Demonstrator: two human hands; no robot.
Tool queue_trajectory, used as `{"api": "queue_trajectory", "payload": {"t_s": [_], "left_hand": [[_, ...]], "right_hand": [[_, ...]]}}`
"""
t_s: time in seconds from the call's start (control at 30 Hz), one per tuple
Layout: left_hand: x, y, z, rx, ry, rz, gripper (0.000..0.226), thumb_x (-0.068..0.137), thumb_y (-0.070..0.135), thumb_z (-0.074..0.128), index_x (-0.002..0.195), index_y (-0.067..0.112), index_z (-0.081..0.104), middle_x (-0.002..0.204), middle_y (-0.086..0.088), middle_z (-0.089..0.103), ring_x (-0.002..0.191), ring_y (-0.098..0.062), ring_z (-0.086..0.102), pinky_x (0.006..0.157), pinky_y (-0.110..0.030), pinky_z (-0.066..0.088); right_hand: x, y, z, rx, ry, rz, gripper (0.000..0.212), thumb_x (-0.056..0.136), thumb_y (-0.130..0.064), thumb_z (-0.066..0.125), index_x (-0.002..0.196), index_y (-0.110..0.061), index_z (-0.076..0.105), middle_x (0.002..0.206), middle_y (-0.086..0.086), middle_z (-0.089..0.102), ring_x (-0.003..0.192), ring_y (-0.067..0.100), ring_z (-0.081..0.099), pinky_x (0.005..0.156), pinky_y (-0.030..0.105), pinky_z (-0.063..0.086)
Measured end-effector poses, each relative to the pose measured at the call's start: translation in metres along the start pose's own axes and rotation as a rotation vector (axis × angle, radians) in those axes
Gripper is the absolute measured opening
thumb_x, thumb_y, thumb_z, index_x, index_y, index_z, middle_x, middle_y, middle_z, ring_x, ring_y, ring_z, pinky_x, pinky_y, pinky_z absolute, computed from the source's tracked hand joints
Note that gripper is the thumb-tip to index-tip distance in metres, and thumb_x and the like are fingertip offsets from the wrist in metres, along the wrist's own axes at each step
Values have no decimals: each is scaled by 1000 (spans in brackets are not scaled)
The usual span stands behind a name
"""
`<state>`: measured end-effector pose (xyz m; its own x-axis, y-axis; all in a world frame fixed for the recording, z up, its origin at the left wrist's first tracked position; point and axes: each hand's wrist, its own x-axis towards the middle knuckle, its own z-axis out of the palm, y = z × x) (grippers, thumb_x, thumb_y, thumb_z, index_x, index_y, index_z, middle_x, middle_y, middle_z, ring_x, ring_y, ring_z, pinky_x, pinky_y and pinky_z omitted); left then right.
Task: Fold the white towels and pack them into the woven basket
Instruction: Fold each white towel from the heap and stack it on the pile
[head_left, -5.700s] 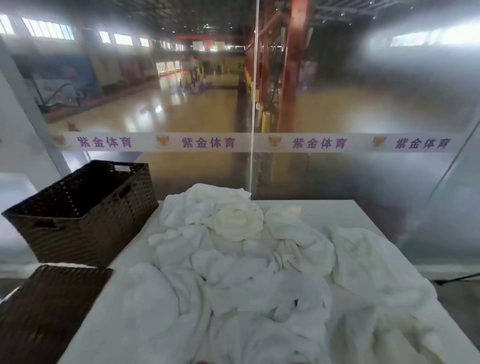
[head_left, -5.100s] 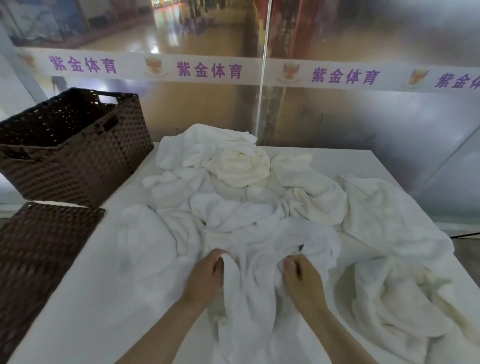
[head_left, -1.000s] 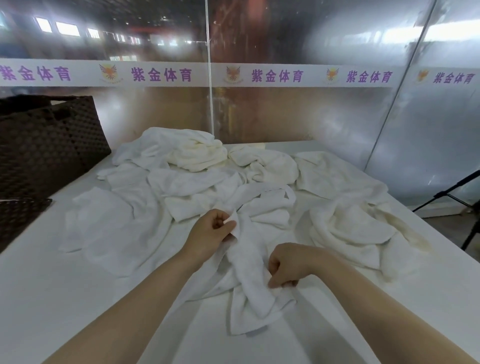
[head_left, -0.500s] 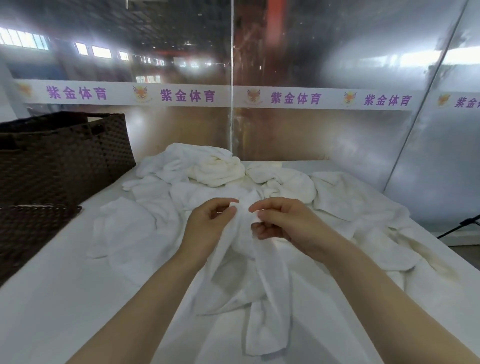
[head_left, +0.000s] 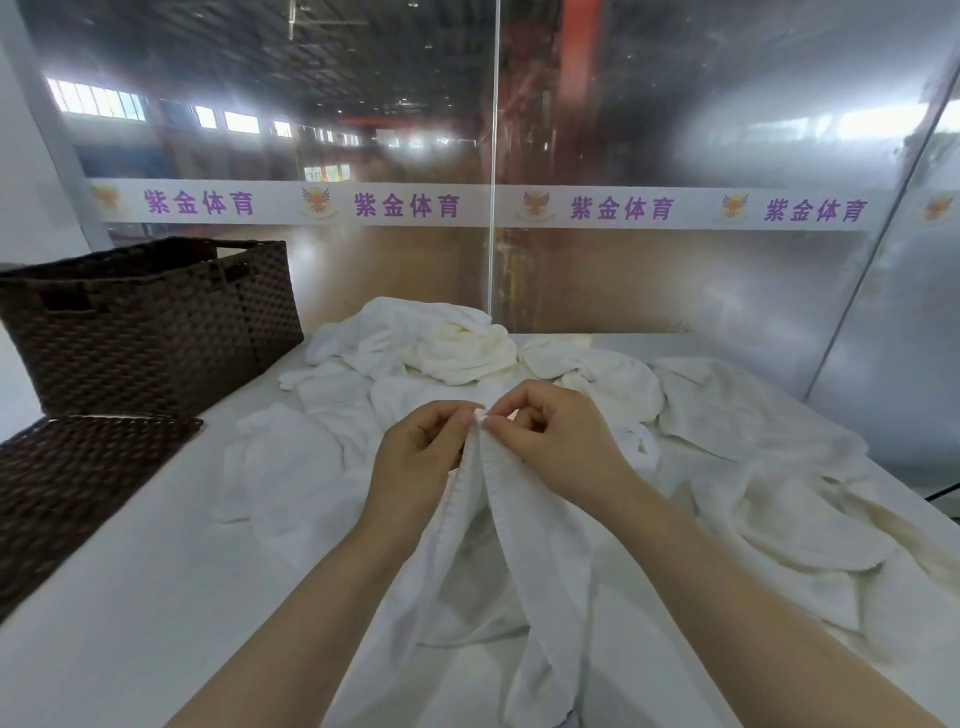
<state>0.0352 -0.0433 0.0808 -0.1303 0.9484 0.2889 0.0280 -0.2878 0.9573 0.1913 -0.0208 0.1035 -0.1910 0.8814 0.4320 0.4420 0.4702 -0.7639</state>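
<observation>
Left hand (head_left: 421, 457) and right hand (head_left: 558, 441) each pinch one corner of a limp white terry towel (head_left: 540, 571), lifted above the white table (head_left: 130, 597), right of the dark-brown woven basket (head_left: 150, 332).

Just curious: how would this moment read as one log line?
step: finding towel edge | both hands pinch white towel | woven basket: none visibly packed

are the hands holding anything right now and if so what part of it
Yes. Both the left hand and right hand pinch one white towel at its top hemmed edge, their grips almost touching; the rest hangs down to the table.
</observation>
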Motion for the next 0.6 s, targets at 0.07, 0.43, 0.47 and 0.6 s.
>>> {"api": "queue_trajectory", "payload": {"t_s": [0.07, 0.43, 0.47, 0.6], "left_hand": [[-1, -3, 1, -23, -3, 5, 11, 90, 22, 67, 99, 22, 73, 97, 3, 74, 95, -15, 69, 89, -35, 54], [8, 5, -9, 112, 34, 112, 8, 93, 15, 64, 98, 18, 69, 91, 7, 70, 84, 3, 64, 75, -10, 47], [10, 10, -12, 147, 35, 135, 8, 95, 15, 62, 100, 18, 68, 92, 9, 69, 83, 6, 62, 74, -7, 45], [20, 27, -27, 260, 65, 223, 14, 98, 15, 55, 104, 20, 66, 96, 10, 67, 83, 9, 59, 73, -5, 43]], "right_hand": [[0, 5, 6, 25, 21, 16, 10, 89, -26, 70, 82, -20, 66, 46, -14, 47, 46, 4, 45, 51, 12, 33], [15, 22, -15, 175, -402, 18, 1, 96, -18, 61, 95, -17, 62, 92, -12, 62, 88, 0, 57, 83, 21, 47], [19, 22, -16, 209, -427, 17, 4, 97, -13, 59, 98, -15, 62, 93, -11, 62, 90, 1, 58, 86, 21, 47], [35, 16, -12, 182, -500, 56, 24, 96, -2, 49, 106, -9, 69, 105, -2, 69, 101, 8, 62, 95, 21, 47]]}}
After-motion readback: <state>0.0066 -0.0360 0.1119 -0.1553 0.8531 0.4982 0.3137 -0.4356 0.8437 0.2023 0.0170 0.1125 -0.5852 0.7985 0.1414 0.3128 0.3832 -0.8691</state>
